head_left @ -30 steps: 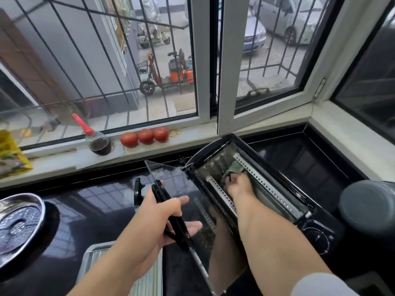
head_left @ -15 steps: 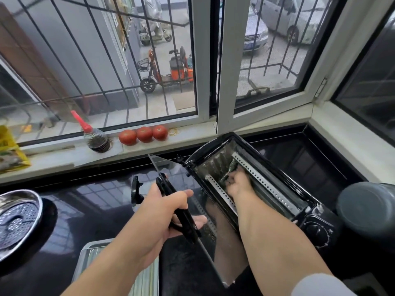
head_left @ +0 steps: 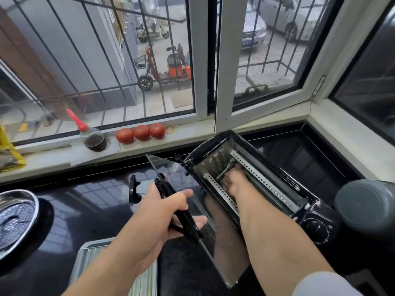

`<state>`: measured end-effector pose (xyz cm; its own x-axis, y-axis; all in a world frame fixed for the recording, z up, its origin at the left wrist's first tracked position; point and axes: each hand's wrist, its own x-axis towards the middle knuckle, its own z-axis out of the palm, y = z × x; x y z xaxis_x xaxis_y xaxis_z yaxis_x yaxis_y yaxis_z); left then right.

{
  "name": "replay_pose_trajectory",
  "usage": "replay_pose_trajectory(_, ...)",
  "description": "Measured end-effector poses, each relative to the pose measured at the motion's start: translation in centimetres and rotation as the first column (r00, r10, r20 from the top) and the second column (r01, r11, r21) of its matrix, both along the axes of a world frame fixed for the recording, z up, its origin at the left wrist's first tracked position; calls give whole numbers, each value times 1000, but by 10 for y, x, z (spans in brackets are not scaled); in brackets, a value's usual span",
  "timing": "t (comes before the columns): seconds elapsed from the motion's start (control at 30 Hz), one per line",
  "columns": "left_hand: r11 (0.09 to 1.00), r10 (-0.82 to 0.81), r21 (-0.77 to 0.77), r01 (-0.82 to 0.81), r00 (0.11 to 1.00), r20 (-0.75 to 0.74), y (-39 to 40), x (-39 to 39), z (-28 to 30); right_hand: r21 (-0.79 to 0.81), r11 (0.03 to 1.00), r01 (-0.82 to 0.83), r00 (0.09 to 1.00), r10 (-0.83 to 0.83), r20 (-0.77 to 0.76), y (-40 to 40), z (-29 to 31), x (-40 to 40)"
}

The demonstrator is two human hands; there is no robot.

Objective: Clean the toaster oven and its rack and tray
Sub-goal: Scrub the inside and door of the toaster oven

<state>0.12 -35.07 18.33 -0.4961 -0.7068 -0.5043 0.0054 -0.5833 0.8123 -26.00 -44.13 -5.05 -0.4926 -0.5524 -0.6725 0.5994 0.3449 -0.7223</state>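
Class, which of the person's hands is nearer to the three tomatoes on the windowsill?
Left. The left hand holds the oven door handle, below the tomatoes; the right hand is inside the toaster oven, farther right.

Windowsill and countertop items

Three tomatoes sit in a row on the sill, beside a red-capped bottle; a yellow packet lies far left; a steel pot rests on the black counter.

tray left of toaster oven
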Motion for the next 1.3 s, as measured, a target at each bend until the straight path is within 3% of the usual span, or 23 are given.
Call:
replay_pose_trajectory(0.2,1000,-16,-10,16,1000,6,1,-2,2,131,966,-223,974,213,80,11,-3,6)
replay_pose_trajectory(0.4,1000,16,-8,-16,1000,20,0,1,-1,106,991,-79,991,67,114,1,-4,6)
replay_pose_trajectory(0.6,1000,-1,-7,1,1000,18,1,-3,3,138,964,-227,970,211,123,1,-6,-2)
replay_pose_trajectory(0.8,1000,2,-11,-2,1000,17,3,-1,3,69,989,-128,972,111,208,2,-1,0)
replay_pose_trajectory(1.0,1000,6,-17,-5,1000,17,3,-4,2,13,968,-249,939,238,248,8,3,1)
replay_pose_trajectory(1.17,1000,6,-10,-6,1000,18,3,-1,1,33,997,-64,967,54,248,7,6,-1)
replay_pose_trajectory(1.3,1000,6,-17,-6,1000,21,3,-2,1,41,970,-240,950,226,216,11,6,-1)
